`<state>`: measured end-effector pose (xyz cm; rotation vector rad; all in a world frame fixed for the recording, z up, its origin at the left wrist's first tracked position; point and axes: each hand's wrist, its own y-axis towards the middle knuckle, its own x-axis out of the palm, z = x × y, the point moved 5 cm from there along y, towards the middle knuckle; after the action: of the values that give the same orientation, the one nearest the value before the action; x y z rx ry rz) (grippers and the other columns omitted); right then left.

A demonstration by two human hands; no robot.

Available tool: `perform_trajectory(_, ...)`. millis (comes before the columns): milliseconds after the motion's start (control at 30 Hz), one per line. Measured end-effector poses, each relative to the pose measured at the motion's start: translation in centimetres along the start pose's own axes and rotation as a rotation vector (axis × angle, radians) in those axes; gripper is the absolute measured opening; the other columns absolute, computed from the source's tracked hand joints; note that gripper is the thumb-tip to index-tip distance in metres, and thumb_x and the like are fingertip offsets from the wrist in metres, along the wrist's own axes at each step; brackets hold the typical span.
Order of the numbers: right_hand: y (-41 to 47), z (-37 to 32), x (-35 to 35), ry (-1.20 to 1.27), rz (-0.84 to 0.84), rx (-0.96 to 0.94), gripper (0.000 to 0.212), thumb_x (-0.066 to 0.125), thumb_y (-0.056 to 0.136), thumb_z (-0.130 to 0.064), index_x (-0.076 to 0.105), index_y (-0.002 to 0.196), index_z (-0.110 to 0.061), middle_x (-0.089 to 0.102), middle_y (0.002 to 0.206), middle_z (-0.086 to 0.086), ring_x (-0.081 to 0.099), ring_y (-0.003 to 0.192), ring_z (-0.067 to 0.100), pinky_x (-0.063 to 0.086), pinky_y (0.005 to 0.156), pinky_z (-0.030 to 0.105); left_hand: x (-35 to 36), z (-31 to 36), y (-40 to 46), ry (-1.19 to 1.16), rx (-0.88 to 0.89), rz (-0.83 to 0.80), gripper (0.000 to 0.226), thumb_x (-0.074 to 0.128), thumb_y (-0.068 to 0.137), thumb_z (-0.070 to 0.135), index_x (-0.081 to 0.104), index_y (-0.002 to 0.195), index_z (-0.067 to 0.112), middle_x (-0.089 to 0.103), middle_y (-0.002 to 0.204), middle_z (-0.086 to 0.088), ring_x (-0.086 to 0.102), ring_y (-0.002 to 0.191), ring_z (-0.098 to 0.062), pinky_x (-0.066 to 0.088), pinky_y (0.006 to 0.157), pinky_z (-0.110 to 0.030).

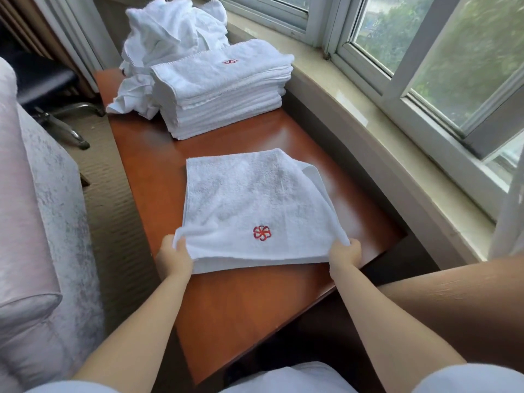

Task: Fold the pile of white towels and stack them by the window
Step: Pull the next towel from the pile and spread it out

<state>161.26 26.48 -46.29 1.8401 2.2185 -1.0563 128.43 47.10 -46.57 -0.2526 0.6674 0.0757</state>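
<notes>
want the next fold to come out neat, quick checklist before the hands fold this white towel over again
1. Left hand grips the near left corner of the white terry towel with the red flower emblem: ok.
2. Right hand grips the near right corner: ok.
3. Towel lies flat: not ok, the far right corner is curled over.
4. Bare space on the red-brown wooden table for folding: ok.
5. Stack of folded white towels by the window looks level enough to take another: ok.
6. How many remain in the crumpled heap of unfolded white towels: cannot tell.
</notes>
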Motion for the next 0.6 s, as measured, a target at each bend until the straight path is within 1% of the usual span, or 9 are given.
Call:
perform_trajectory(67,-0.1,-0.5,-0.4,-0.039,0.035,-0.062,0.007,0.046,0.097,-0.011,0.047,0.104,-0.012,0.054,0.104,0.011,0.050,0.087,0.026,0.039,0.072,0.032,-0.4,1.3,-0.3,0.047,0.110,0.035,0.021,0.044,0.102,0.026,0.055,0.101,0.008,0.056,0.086,-0.012,0.050,0.079,-0.027,0.038,0.068,-0.034)
perform_trajectory(167,-0.2,0.4,-0.4,-0.097,0.001,-0.042,0.008,0.046,0.092,-0.007,0.049,0.099,-0.010,0.059,0.104,0.013,0.053,0.085,0.027,0.043,0.070,0.034,0.5,-0.5,0.7,0.108,-0.064,-0.159,0.030,0.050,0.099,0.028,0.056,0.111,0.001,0.059,0.094,-0.016,0.053,0.078,-0.028,0.046,0.067,-0.036)
perform_trajectory(233,-0.5,0.5,0.2,-0.154,-0.033,-0.030,0.023,0.045,0.087,-0.005,0.053,0.108,-0.011,0.060,0.106,0.011,0.056,0.089,0.029,0.050,0.076,0.036,1.0,-1.2,1.2,0.119,-0.195,-0.307,0.041,0.060,0.092,0.032,0.055,0.122,0.005,0.062,0.102,-0.013,0.060,0.082,-0.030,0.055,0.074,-0.039)
perform_trajectory(267,-0.8,0.3,0.6,-0.178,-0.042,-0.022,0.033,0.046,0.085,-0.006,0.054,0.116,-0.012,0.060,0.109,0.010,0.057,0.095,0.031,0.052,0.083,0.040,1.0,-1.1,1.2,0.132,-0.215,-0.348,0.049,0.062,0.088,0.032,0.051,0.129,0.009,0.061,0.111,-0.011,0.061,0.091,-0.030,0.056,0.080,-0.040)
perform_trajectory(300,-1.0,0.2,0.9,-0.218,-0.046,-0.025,0.041,0.047,0.083,-0.007,0.053,0.124,-0.013,0.059,0.116,0.009,0.058,0.102,0.033,0.053,0.088,0.044,1.0,-0.7,0.9,0.135,-0.210,-0.369,0.055,0.062,0.086,0.028,0.046,0.136,0.012,0.058,0.120,-0.010,0.060,0.101,-0.030,0.055,0.084,-0.040)
perform_trajectory(367,-1.5,-0.1,1.3,-0.311,-0.054,-0.076,0.050,0.049,0.084,-0.005,0.049,0.134,-0.011,0.054,0.127,0.010,0.055,0.114,0.035,0.050,0.095,0.049,1.0,-0.1,0.2,0.159,-0.166,-0.376,0.061,0.056,0.087,0.014,0.037,0.144,0.011,0.052,0.131,-0.011,0.054,0.110,-0.029,0.048,0.083,-0.034)
perform_trajectory(433,-1.7,0.0,1.2,-0.407,-0.067,-0.132,0.050,0.048,0.086,0.001,0.048,0.135,-0.008,0.053,0.130,0.011,0.053,0.118,0.035,0.048,0.097,0.048,1.0,-0.4,-0.1,0.215,-0.105,-0.360,0.056,0.052,0.086,0.004,0.040,0.141,0.008,0.052,0.128,-0.012,0.053,0.105,-0.028,0.044,0.077,-0.033)
perform_trajectory(500,-1.4,0.4,0.6,-0.449,-0.069,-0.153,0.047,0.044,0.088,0.005,0.051,0.132,-0.007,0.056,0.127,0.013,0.055,0.116,0.034,0.049,0.095,0.043,0.8,-1.0,-0.2,0.251,-0.062,-0.324,0.043,0.051,0.086,0.003,0.048,0.128,0.006,0.056,0.113,-0.011,0.054,0.095,-0.026,0.045,0.071,-0.034)
perform_trajectory(600,-1.6,0.9,-0.3,-0.507,-0.052,-0.167,0.036,0.042,0.089,0.006,0.054,0.121,-0.004,0.060,0.117,0.014,0.058,0.105,0.033,0.046,0.076,0.035,0.0,-1.8,-0.8,0.322,-0.076,-0.285,0.021,0.049,0.085,0.003,0.053,0.105,0.006,0.059,0.107,-0.015,0.059,0.087,-0.030,0.052,0.071,-0.038)
